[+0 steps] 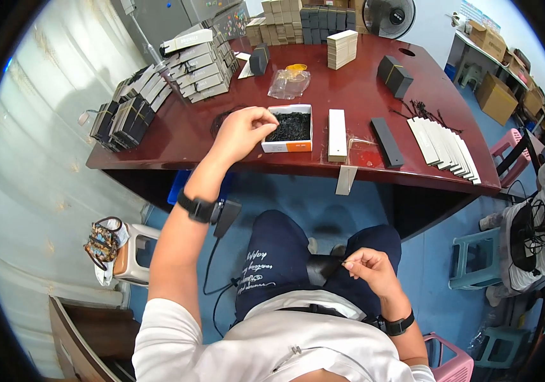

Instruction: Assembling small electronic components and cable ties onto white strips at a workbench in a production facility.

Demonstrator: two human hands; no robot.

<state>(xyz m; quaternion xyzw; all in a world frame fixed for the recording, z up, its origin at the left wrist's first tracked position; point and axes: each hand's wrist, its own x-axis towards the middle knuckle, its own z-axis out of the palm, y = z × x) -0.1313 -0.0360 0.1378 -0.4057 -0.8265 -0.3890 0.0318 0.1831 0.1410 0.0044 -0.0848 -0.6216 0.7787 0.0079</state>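
At a box (298, 147) of black strands (293, 127), left hand (245, 130) curls — over the lap (275, 251), right hand (372, 270) pinches — whether grasping anything, I cannot tell.

Comprises two bare hands: one left hand (244, 132), one right hand (372, 270). Carries two black wristbands (197, 207), one per wrist. Includes, on one red-brown surface (221, 149): one open box of black strands (296, 147), one long white block (336, 134), one black bar (387, 142), one lone pale stack (342, 50), one clear bag (289, 86); plus several fanned white strips (443, 149), overlapped beyond exact count. Adds one electric fan (396, 16), one patterned bag (103, 244), two teal stools (475, 258) at lower right.
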